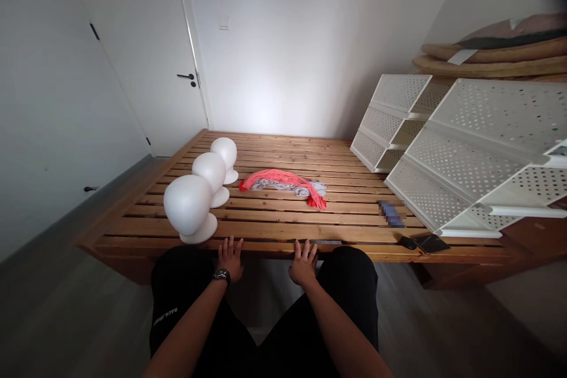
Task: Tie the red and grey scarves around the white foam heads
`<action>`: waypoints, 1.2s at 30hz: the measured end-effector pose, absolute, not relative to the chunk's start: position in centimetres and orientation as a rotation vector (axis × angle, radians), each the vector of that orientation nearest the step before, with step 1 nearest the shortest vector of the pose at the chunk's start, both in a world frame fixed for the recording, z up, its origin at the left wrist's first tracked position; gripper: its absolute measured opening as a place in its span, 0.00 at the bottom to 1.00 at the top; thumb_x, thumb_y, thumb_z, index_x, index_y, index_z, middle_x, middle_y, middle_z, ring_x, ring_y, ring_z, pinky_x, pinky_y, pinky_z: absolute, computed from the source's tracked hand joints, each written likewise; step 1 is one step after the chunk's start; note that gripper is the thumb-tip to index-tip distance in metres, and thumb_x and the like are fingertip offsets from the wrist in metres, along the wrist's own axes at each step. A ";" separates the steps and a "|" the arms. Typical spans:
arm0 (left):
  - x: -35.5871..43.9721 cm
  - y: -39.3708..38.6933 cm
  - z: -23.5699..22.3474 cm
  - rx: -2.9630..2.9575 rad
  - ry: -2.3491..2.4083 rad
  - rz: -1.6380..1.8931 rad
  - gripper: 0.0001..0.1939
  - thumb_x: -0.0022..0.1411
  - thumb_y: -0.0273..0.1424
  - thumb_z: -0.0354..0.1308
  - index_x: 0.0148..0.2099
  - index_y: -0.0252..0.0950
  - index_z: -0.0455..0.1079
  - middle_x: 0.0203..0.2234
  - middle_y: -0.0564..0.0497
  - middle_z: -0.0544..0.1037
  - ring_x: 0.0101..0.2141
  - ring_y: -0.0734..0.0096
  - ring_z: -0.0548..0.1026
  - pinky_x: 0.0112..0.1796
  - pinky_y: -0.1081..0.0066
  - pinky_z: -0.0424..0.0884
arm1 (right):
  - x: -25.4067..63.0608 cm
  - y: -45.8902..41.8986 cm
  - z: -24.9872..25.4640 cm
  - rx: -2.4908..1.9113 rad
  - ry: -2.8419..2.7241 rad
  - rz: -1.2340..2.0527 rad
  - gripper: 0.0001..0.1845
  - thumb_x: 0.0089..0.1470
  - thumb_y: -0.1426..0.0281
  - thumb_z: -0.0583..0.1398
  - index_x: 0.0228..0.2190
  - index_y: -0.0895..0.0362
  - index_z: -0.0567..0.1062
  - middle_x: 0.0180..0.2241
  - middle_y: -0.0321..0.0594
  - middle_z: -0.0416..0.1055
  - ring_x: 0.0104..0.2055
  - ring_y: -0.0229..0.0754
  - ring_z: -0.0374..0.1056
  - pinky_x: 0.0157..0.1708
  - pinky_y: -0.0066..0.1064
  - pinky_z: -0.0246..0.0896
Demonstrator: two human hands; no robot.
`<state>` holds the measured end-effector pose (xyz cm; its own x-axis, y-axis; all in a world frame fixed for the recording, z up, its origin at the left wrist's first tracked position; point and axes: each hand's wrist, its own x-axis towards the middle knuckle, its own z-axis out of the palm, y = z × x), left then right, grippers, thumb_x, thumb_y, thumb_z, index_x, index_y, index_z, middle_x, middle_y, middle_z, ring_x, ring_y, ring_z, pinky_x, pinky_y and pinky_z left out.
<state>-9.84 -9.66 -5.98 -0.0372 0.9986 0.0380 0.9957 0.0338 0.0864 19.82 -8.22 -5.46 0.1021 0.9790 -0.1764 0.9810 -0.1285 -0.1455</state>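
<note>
My left hand (pixel 230 260), with a watch (pixel 222 275) at its wrist, rests on the front edge of a slatted wooden platform (pixel 266 230), fingers spread. On the same edge lies my right hand (pixel 303 263), its fingers apart too. Neither hand holds anything. Beyond them, a crumpled red cloth (pixel 283 176) lies partly over a grey cloth (pixel 316 188). Left of the cloths stand three white mannequin heads in a row: the nearest head (pixel 187 205), the middle head (pixel 209 171) and the farthest head (pixel 224 153).
White perforated racks (pixel 473 142) stand on the right, with rolled bedding (pixel 496 53) behind. Near the right front edge lie a dark flat phone-like object (pixel 430 243), a small black object (pixel 407 243) and a blurred blue item (pixel 391 214). A white door (pixel 150 53) is at left.
</note>
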 end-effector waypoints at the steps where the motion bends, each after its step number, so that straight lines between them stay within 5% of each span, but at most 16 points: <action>1: -9.9 -9.6 -6.0 2.164 2.237 0.137 0.51 0.52 0.30 0.63 0.75 0.40 0.47 0.74 0.39 0.42 0.72 0.44 0.37 0.67 0.46 0.35 | 19.8 -8.2 -5.4 2.325 2.064 -0.362 0.57 0.48 0.63 0.63 0.71 0.51 0.39 0.73 0.52 0.22 0.71 0.73 0.14 0.66 0.57 0.22; 36: -9.9 -9.6 -6.1 2.170 2.243 0.129 0.53 0.50 0.30 0.65 0.75 0.41 0.46 0.74 0.38 0.40 0.72 0.43 0.37 0.67 0.47 0.33 | 19.7 -8.5 -4.7 2.295 2.056 -0.326 0.56 0.49 0.62 0.62 0.71 0.51 0.39 0.73 0.53 0.23 0.72 0.72 0.18 0.65 0.60 0.22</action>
<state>-9.93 -9.63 -6.11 -0.0344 0.9984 0.0444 0.9969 0.0312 0.0722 19.69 -8.47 -4.68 0.0976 0.9780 -0.1843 0.9870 -0.1189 -0.1082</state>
